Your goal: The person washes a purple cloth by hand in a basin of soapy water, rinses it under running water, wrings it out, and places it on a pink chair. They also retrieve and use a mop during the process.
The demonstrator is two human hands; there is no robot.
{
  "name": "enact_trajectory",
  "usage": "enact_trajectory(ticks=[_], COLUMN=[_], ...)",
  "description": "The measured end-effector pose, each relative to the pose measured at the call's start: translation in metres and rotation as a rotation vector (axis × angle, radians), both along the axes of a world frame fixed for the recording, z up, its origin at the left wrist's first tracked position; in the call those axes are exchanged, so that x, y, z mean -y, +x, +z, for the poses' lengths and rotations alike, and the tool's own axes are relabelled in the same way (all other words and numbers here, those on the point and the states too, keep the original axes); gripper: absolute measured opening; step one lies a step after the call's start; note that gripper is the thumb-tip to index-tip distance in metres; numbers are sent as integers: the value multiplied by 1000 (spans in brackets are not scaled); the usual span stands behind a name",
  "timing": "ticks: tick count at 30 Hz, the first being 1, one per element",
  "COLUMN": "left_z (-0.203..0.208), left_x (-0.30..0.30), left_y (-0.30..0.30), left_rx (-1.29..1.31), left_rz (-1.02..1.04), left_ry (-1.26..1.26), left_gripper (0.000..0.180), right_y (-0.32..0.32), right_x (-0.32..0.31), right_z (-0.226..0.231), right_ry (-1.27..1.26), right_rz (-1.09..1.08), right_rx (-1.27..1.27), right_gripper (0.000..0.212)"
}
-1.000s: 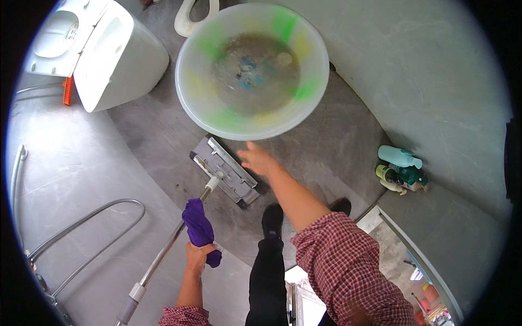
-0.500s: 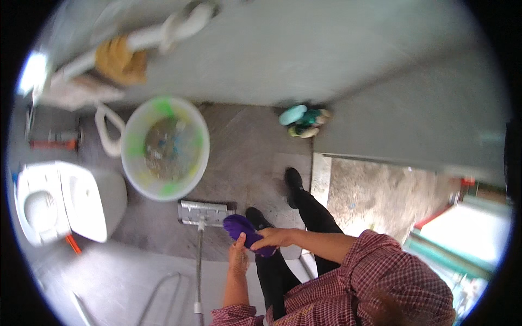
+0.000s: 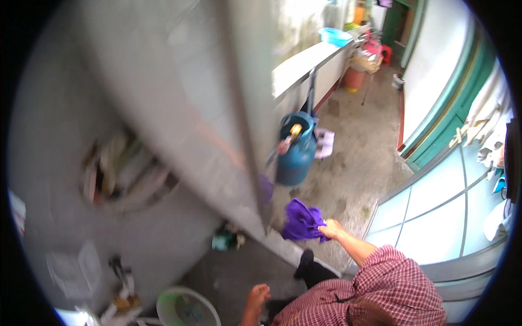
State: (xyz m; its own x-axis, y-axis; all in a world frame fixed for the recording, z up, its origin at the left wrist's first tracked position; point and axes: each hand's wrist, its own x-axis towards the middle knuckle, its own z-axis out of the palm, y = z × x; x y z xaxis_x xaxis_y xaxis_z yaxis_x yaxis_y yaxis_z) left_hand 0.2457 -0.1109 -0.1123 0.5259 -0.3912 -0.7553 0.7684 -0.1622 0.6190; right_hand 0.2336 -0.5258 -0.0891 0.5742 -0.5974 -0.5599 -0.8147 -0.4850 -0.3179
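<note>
Doorway onto concrete yard, blue gas cylinder [image 3: 296, 149] at 12. Right hand [image 3: 330, 229] clenched on purple cloth [image 3: 302, 221], hanging bunched at 9 of fist; looks light, soft, floppy, grab anywhere by a fold. Left hand [image 3: 256, 298] empty, fingers loose

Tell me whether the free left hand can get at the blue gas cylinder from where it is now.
Probably not: the left hand hangs low by the body, the blue gas cylinder stands outside past the doorway, and the grey wall edge lies between them.
</note>
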Motion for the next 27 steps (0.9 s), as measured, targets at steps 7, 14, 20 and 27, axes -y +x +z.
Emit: enact_trajectory(ticks=[7,14,20,27], left_z=[76,156,134,134], left_x=[247,450,661,859], left_y=[100,157,210,188], left_rx=[486,1379,588,192], left_rz=[-387,-1037,-1105,-1336], left_ry=[-105,18,-438,-584], left_gripper=[41,108,65,55], right_y=[-34,-3,-7,-8], right_x=[164,242,365,479], right_z=[40,114,145,106], right_ry=[212,810,1154,964], right_rz=[-323,-179,-472,-1144], right_rx=[356,684,1050,1439], right_gripper=[42,40,51,45])
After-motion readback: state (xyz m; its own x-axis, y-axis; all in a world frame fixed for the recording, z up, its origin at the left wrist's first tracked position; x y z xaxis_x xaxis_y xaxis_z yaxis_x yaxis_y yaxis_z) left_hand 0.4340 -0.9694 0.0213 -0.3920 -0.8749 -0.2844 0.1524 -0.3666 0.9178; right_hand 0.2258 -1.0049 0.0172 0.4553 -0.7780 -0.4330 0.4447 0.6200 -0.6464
